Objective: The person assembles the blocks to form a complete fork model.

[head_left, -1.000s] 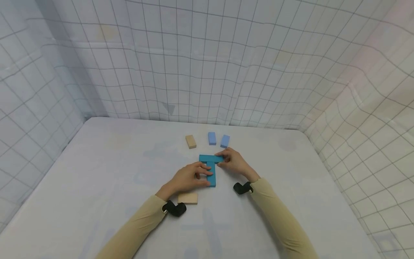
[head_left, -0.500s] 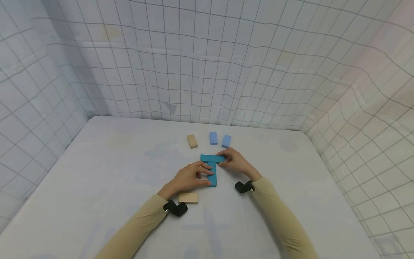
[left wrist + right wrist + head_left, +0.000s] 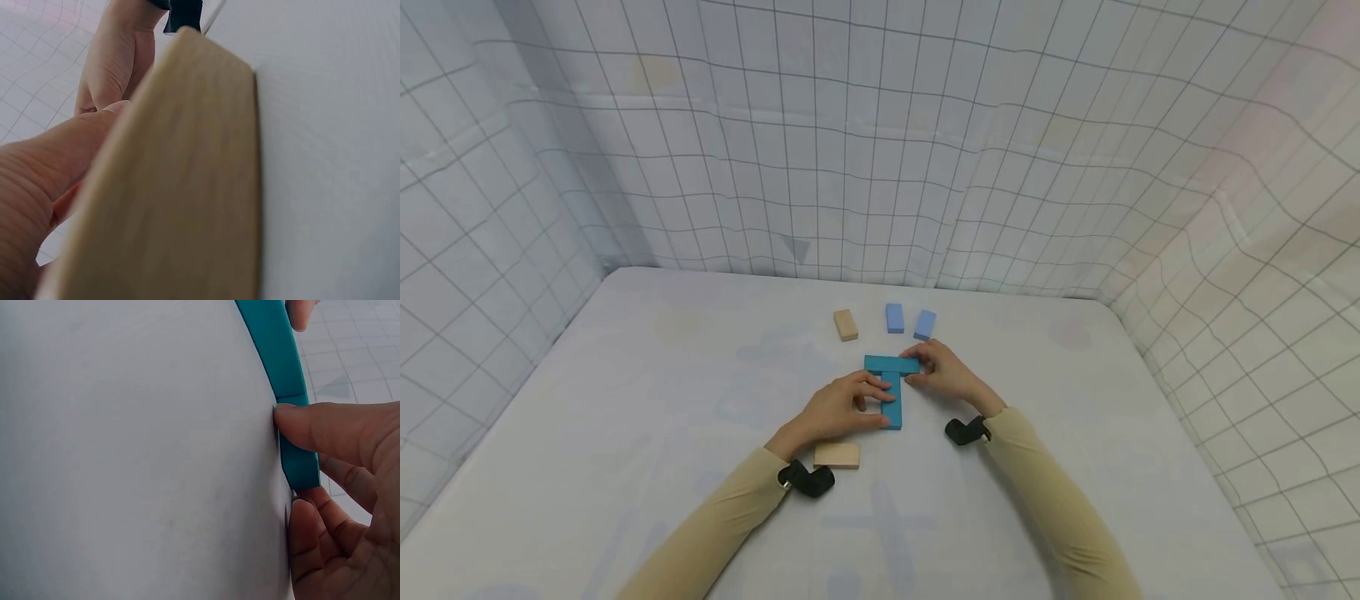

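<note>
Two long teal blocks lie on the white table in a T. One is the crossbar block (image 3: 883, 364), the other the stem block (image 3: 891, 414). My left hand (image 3: 835, 410) holds the stem block from its left side, fingertips over it and thumb by its near end. At the crossbar's right end, my right hand (image 3: 949, 375) pinches the block between thumb and fingers. In the right wrist view the thumb (image 3: 331, 428) presses on the teal side near the seam between the blocks. A wooden block (image 3: 181, 162) fills much of the left wrist view, beside the left thumb.
Beyond the T lie a small wooden block (image 3: 846, 325) and two light blue blocks, one upright in view (image 3: 895, 318) and one slanted blue block (image 3: 925, 324). The near wooden block lies flat by the left wrist. A checked curtain (image 3: 865, 150) surrounds the table.
</note>
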The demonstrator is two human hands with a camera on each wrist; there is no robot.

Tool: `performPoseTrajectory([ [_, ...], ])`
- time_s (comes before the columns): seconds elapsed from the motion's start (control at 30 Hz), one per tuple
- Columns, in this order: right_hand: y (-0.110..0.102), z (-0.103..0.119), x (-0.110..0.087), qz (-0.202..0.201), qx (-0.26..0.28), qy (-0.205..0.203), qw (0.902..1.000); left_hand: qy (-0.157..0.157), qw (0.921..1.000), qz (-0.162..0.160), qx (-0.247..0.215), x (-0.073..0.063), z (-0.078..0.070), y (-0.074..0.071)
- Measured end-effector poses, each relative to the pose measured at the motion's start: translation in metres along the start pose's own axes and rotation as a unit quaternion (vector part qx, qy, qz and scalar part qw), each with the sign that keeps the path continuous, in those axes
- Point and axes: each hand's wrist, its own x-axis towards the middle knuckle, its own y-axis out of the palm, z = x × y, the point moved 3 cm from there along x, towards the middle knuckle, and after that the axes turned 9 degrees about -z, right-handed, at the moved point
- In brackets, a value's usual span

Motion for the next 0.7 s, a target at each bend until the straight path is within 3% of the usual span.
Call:
performPoseTrajectory([
  [0.33, -0.002, 0.000, -0.004, 0.011, 0.018, 0.054, 0.9983, 0.002, 1.0000, 0.003, 0.002, 0.000, 0.001, 0.000],
  [0.7, -0.004, -0.001, -0.013, -0.002, 0.044, 0.067, 0.9968, 0.000, 1.0000, 0.005, -0.001, 0.000, 0.000, 0.000],
])
